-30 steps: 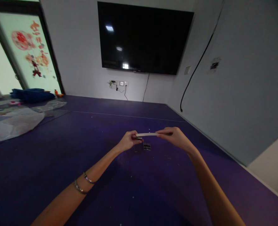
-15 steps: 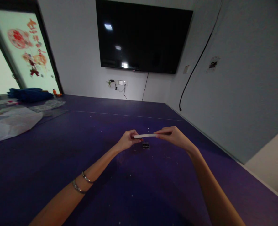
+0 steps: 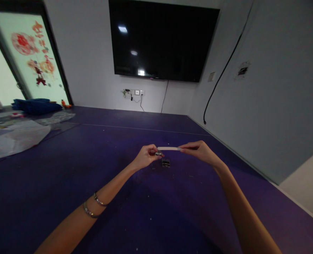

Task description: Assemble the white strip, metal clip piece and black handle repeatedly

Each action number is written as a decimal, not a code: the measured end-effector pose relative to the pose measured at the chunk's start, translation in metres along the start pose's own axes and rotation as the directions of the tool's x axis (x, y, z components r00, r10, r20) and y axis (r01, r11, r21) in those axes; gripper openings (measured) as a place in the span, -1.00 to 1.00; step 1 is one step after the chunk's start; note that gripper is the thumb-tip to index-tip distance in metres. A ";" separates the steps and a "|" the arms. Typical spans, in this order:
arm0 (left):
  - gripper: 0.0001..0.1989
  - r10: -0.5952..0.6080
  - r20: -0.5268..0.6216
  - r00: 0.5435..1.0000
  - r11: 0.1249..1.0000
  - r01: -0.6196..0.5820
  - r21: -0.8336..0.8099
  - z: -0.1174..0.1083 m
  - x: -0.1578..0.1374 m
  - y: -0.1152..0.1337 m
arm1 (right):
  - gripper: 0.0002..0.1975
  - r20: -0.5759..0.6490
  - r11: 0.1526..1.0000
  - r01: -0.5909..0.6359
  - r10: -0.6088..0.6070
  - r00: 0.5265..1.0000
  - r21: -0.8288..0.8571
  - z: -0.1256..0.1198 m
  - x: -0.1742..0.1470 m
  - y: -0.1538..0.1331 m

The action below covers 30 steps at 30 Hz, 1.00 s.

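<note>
My right hand (image 3: 197, 151) pinches one end of a thin white piece (image 3: 169, 148), seen edge-on, so its full shape is hidden. The piece is held level above the purple surface, its far end close to the fingertips of my left hand (image 3: 146, 156). My left fingers are closed around a small silvery piece (image 3: 158, 153), too small to name. Just below the hands, a small dark box-like thing (image 3: 166, 163) with shiny parts lies on the purple surface (image 3: 135, 211).
Clear and whitish plastic sheets (image 3: 26, 137) lie at the left, with blue cloth (image 3: 36, 106) and a small orange thing (image 3: 65, 104) behind. A television (image 3: 164, 40) hangs on the far wall. A black cable (image 3: 220, 76) dangles along the right wall.
The white piece has risen slightly and moved right, away from the left fingers. The silvery piece in my left hand now shows more plainly. The view has shifted a little.
</note>
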<state>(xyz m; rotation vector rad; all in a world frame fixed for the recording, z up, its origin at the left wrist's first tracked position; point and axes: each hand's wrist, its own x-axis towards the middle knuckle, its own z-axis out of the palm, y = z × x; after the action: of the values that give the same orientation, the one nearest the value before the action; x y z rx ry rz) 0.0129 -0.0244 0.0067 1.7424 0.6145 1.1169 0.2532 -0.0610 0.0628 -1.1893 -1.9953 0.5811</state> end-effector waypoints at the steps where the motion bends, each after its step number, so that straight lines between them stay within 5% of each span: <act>1: -0.79 -0.003 -0.003 1.000 1.000 0.003 0.007 0.000 0.000 0.000 | -0.72 0.023 1.000 0.006 -0.006 1.000 0.003 -0.001 -0.001 -0.001; 19: -0.80 -0.015 0.000 1.000 1.000 0.015 0.003 0.000 -0.001 0.000 | -0.71 0.077 1.000 0.002 -0.002 0.997 -0.004 -0.003 -0.001 -0.002; 24: -0.80 -0.007 0.007 1.000 1.000 0.007 -0.008 0.000 -0.002 0.000 | -0.73 0.001 1.000 -0.015 0.015 1.000 -0.012 -0.003 -0.001 -0.001; 30: -0.81 -0.022 -0.016 1.000 1.000 0.023 0.019 -0.002 -0.002 -0.003 | -0.73 0.084 1.000 -0.021 0.019 0.996 0.016 -0.006 -0.002 0.004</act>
<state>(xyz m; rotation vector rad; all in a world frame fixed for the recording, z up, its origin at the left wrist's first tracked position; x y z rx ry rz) 0.0106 -0.0238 0.0034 1.7401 0.6547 1.1137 0.2601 -0.0605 0.0632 -1.1936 -2.0460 0.6666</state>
